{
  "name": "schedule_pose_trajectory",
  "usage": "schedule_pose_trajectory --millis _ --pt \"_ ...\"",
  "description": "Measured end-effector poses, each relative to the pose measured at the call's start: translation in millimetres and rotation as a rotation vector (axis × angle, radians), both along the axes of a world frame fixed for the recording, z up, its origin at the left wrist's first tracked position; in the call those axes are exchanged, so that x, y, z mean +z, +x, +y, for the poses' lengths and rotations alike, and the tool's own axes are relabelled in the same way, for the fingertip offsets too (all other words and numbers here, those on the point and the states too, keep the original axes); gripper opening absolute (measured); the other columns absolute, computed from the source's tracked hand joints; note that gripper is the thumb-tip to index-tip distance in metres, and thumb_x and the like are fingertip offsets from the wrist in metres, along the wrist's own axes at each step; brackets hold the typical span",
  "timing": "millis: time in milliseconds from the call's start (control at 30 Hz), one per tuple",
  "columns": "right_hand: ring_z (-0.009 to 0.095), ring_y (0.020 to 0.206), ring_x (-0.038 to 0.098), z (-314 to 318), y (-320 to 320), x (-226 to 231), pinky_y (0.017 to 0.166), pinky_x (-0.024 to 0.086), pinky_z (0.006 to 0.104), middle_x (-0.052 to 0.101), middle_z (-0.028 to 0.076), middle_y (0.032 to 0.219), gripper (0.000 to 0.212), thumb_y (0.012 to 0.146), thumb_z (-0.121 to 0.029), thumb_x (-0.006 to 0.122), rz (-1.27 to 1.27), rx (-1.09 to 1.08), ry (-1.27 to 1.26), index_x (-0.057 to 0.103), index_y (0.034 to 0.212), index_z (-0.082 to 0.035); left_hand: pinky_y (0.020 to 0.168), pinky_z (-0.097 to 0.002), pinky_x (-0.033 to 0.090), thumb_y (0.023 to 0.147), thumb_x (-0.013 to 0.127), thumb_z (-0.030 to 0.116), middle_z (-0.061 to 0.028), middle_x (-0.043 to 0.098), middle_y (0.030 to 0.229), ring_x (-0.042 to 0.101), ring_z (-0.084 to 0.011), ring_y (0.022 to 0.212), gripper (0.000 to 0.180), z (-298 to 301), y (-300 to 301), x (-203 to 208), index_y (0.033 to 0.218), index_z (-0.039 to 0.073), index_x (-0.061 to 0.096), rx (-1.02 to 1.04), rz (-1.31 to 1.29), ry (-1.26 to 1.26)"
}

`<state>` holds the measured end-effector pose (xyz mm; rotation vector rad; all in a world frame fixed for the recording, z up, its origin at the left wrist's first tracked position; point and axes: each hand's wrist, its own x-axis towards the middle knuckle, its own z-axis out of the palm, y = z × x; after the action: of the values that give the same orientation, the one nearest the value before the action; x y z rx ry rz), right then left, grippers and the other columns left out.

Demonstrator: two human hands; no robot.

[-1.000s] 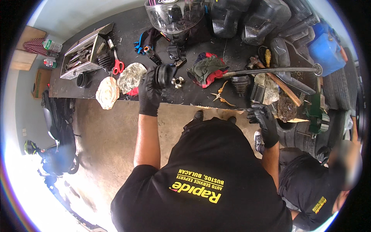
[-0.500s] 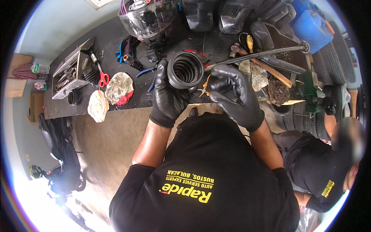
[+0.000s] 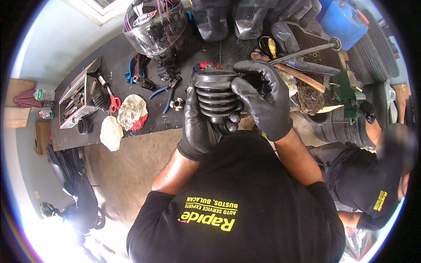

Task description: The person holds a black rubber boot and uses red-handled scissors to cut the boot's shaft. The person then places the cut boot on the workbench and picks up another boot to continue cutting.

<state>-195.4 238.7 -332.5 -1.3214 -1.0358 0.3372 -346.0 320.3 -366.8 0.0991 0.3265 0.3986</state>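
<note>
In front of my chest, my black-gloved left hand (image 3: 196, 125) is closed around a black ribbed rubber boot (image 3: 216, 98). The wide rim of the boot is uppermost, and its narrow end points down toward me. At the right side of that rim my gloved right hand (image 3: 263, 96) grips, thumb and fingers against the rubber. Some of its fingertips are hidden behind the boot. Left of the boot, blue-handled pliers (image 3: 166, 94) lie on the black workbench (image 3: 149, 122), with a small metal part (image 3: 177, 104) beside them.
Along the left are a metal tool tray (image 3: 81, 94), red-handled scissors (image 3: 115, 103) and cloth rags (image 3: 131, 113). A visored helmet (image 3: 154, 33) stands behind. Rightward lie a metal shaft (image 3: 302, 53), a wooden-handled hammer (image 3: 305, 79) and a blue jerrycan (image 3: 344, 26). Another person (image 3: 351, 179) is at my right.
The boot has tipped from its open mouth facing me to a side view with its ribs showing. My right hand, apart from it before, has come in onto its rim.
</note>
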Motion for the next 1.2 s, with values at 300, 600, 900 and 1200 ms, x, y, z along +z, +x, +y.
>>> schedule_pose_trajectory --millis 300,600,900,1200 --pt "0.024 0.103 0.067 -12.9 -6.7 -2.0 0.089 0.055 0.0377 0.069 0.012 0.114 0.046 0.081 -0.015 0.091 -0.117 -0.068 0.082 0.065 0.117 -0.003 0.079 -0.0487 0.065 0.101 0.045 0.065 -0.0233 0.066 0.128 0.073 -0.0364 0.101 0.079 -1.8 -6.5 1.5 0.147 0.001 0.049 -0.008 -0.150 0.043" --pt "0.030 0.110 0.067 -35.1 -12.5 3.6 0.096 0.053 0.0434 0.069 0.014 0.117 0.049 0.079 -0.012 0.090 -0.174 -0.035 0.087 0.066 0.122 -0.004 0.116 -0.0535 0.043 0.090 0.070 0.046 -0.0197 0.052 0.152 0.053 -0.0361 0.138 0.081 19.2 -34.0 -4.9 0.153 0.002 0.044 -0.087 0.260 0.946" --pt "0.035 0.109 0.068 -66.9 -7.5 16.5 0.094 0.053 0.0450 0.073 0.013 0.118 0.042 0.079 -0.018 0.090 -0.502 0.008 -0.040 0.072 0.116 -0.011 0.120 -0.0433 0.035 0.080 0.088 0.038 -0.0156 0.050 0.155 0.047 -0.0270 0.143 0.098 28.6 -51.0 -17.4 0.156 -0.002 0.041 -0.047 0.122 1.278" --pt "0.033 0.111 0.069 -74.4 -5.7 10.8 0.093 0.054 0.0446 0.073 0.013 0.120 0.043 0.076 -0.019 0.092 -0.553 0.020 -0.023 0.072 0.113 -0.012 0.123 -0.0455 0.029 0.075 0.092 0.048 -0.0173 0.043 0.160 0.040 -0.0282 0.148 0.111 32.6 -53.9 -16.0 0.158 -0.002 0.038 -0.122 0.041 1.114"
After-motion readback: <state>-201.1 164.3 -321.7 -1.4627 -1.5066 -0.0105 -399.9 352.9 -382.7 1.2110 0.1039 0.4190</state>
